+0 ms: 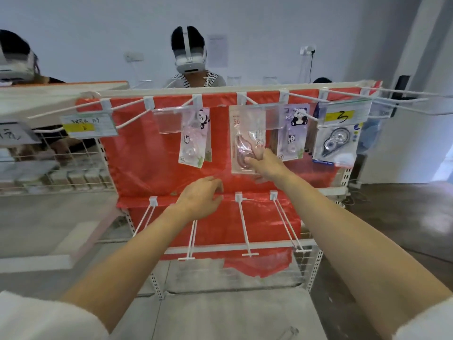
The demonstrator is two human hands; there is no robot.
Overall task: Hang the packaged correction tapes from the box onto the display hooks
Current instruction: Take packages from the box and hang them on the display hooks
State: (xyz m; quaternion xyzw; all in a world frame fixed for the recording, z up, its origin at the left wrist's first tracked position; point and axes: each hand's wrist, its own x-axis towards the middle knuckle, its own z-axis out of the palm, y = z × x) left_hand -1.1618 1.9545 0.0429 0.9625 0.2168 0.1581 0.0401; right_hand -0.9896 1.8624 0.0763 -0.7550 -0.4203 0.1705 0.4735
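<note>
Head cam: right hand (263,163) pinches the pink correction tape pack (246,141) low down; left hand (203,196) loosely curled, holding nothing. Yanking could tear its hang hole off the hook (250,100).

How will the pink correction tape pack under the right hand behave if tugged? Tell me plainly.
The pink pack probably swings freely, since it hangs from a hook. Its thin card likely bends. The glossy plastic bubble under the right hand may feel slippery.

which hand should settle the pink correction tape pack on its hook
Right. The right hand already grips the pink correction tape pack at its lower edge under the hook; the left hand holds nothing, lower by the bottom hook row.
</note>
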